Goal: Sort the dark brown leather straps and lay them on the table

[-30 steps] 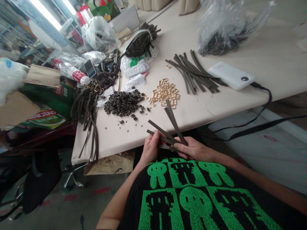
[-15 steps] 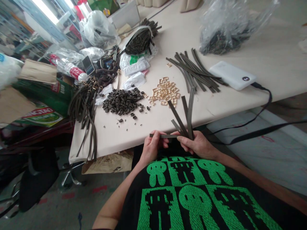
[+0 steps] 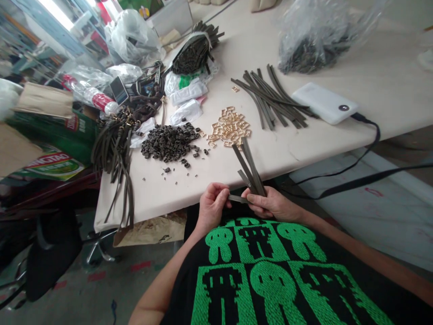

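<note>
My left hand [image 3: 214, 204] is closed, pinching the end of a dark olive strap [image 3: 238, 198] at the table's front edge. My right hand [image 3: 270, 205] grips the other end of that strap, and more strap lengths [image 3: 252, 169] stand up out of its fingers, leaning left. Just beyond lies a heap of gold rectangular buckles [image 3: 230, 126]. To its left is a pile of small dark loops [image 3: 169, 142], with a few loose ones scattered in front. Several cut straps [image 3: 270, 97] lie loosely crossed behind the buckles.
A white power bank [image 3: 324, 103] with a black cable lies at the right. A clear bag of dark pieces [image 3: 307, 52] stands behind it. At the left, finished-looking straps [image 3: 117, 153] hang over the table edge near a bottle [image 3: 98, 99]. A tied strap bundle [image 3: 194, 49] lies farther back.
The strap between my hands has tilted, and its left end is now covered by my left fingers. The long bent strap in my right hand no longer rises above the others.
</note>
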Demonstrator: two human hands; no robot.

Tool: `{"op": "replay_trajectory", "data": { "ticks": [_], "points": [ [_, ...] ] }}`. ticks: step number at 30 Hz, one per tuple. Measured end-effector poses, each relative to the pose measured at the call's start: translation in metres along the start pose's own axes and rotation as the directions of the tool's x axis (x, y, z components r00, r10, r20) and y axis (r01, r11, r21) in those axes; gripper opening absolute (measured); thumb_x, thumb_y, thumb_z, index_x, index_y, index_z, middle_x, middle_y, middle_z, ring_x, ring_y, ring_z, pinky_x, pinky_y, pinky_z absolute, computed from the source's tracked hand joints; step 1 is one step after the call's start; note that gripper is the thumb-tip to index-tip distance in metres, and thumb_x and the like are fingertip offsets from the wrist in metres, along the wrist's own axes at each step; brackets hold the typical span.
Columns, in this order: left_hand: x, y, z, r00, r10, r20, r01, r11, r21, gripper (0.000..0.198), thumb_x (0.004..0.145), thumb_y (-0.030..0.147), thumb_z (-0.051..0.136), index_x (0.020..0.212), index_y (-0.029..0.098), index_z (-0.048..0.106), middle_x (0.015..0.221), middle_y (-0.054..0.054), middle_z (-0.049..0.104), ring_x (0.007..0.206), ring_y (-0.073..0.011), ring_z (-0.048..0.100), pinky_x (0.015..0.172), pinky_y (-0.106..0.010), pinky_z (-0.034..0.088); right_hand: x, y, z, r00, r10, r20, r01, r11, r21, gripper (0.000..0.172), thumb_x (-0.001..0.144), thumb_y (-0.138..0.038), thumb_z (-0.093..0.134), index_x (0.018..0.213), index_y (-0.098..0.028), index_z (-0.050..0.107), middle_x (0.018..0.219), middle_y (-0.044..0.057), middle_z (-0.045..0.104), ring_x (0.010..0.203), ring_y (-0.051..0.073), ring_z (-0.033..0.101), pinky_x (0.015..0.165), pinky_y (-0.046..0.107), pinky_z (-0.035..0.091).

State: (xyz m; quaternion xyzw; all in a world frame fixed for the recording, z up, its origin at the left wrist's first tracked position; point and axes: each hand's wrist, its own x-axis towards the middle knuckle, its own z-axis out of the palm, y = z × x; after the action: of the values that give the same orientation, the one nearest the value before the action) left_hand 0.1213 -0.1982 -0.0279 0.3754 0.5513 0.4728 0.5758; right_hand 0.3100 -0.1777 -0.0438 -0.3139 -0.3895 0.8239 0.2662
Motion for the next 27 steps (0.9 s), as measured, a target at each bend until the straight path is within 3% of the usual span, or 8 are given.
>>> {"op": "replay_trajectory", "data": {
  "ticks": [8,12,14,17,19,21,23,27],
  "points": [
    [0.005,-0.015,0.012,0.996,-0.01,0.087,0.01,1.0,0.004,0.033,0.076,0.047,0.072,0.082,0.018,0.057,0.059,0.006,0.055,0.047,-0.0072,0.051,0.048,-0.02,0.039,0.005,0.009,0.001,0.999,-0.037,0.032,0.032,0.988,0.153,0.034,0.081,-0.046,0.074,0.091,-0.016,0.064,0.046,-0.012,0.037,0.035,0.002,0.024,0.033,0.018,0.016],
    [0.007,-0.021,0.011,0.989,0.139,0.041,-0.143,0.978,0.152,0.021,0.086,0.039,0.064,0.083,0.018,0.059,0.068,0.003,0.058,0.057,-0.0092,0.055,0.055,-0.022,0.045,0.008,0.011,0.002,0.999,-0.054,0.006,0.052,0.983,0.176,0.033,0.082,-0.046,0.074,0.09,-0.016,0.064,0.046,-0.012,0.038,0.035,0.002,0.024,0.034,0.018,0.016],
    [0.007,-0.018,0.007,0.937,0.348,0.017,-0.336,0.888,0.314,0.013,0.089,0.032,0.061,0.086,0.019,0.061,0.08,-0.001,0.063,0.073,-0.0122,0.06,0.066,-0.024,0.049,0.008,0.013,0.002,0.995,-0.088,-0.038,0.094,0.978,0.187,0.034,0.081,-0.046,0.075,0.091,-0.016,0.064,0.046,-0.012,0.037,0.035,0.002,0.024,0.033,0.017,0.016],
    [0.005,-0.005,-0.002,0.751,0.655,0.084,-0.565,0.572,0.594,0.004,0.089,0.023,0.062,0.089,0.02,0.065,0.094,-0.005,0.065,0.09,-0.0162,0.062,0.08,-0.03,0.05,0.008,0.016,0.002,0.989,-0.12,-0.087,0.137,0.966,0.219,0.034,0.079,-0.046,0.077,0.093,-0.017,0.065,0.045,-0.013,0.035,0.034,0.003,0.024,0.033,0.017,0.015],
    [0.002,0.004,-0.007,0.635,0.751,0.178,-0.615,0.353,0.705,0.002,0.087,0.02,0.066,0.088,0.02,0.066,0.091,-0.004,0.066,0.088,-0.0166,0.061,0.081,-0.031,0.05,0.008,0.016,0.002,0.987,-0.124,-0.098,0.145,0.958,0.246,0.034,0.078,-0.045,0.078,0.093,-0.017,0.066,0.044,-0.013,0.033,0.034,0.003,0.023,0.033,0.018,0.014],
    [-0.002,0.009,-0.01,0.569,0.778,0.267,-0.639,0.213,0.739,0.004,0.085,0.018,0.068,0.088,0.02,0.066,0.086,-0.003,0.067,0.082,-0.0156,0.061,0.077,-0.03,0.05,0.007,0.016,0.002,0.987,-0.127,-0.099,0.149,0.953,0.264,0.033,0.076,-0.043,0.08,0.09,-0.017,0.066,0.043,-0.013,0.032,0.034,0.003,0.022,0.033,0.018,0.013],
    [-0.004,0.01,-0.012,0.558,0.765,0.32,-0.654,0.168,0.738,0.002,0.086,0.019,0.067,0.088,0.02,0.067,0.082,-0.002,0.068,0.076,-0.0143,0.062,0.072,-0.027,0.05,0.006,0.015,0.003,0.989,-0.121,-0.086,0.139,0.955,0.26,0.032,0.075,-0.042,0.081,0.088,-0.017,0.067,0.042,-0.013,0.033,0.034,0.002,0.022,0.033,0.018,0.013],
    [-0.007,0.008,-0.011,0.617,0.715,0.328,-0.657,0.24,0.715,0.006,0.09,0.02,0.062,0.089,0.019,0.068,0.079,-0.003,0.07,0.071,-0.0119,0.065,0.066,-0.022,0.052,0.005,0.015,0.005,0.992,-0.108,-0.061,0.119,0.966,0.229,0.032,0.077,-0.042,0.079,0.092,-0.016,0.068,0.043,-0.013,0.033,0.034,0.003,0.022,0.033,0.018,0.014]
  ]
}}
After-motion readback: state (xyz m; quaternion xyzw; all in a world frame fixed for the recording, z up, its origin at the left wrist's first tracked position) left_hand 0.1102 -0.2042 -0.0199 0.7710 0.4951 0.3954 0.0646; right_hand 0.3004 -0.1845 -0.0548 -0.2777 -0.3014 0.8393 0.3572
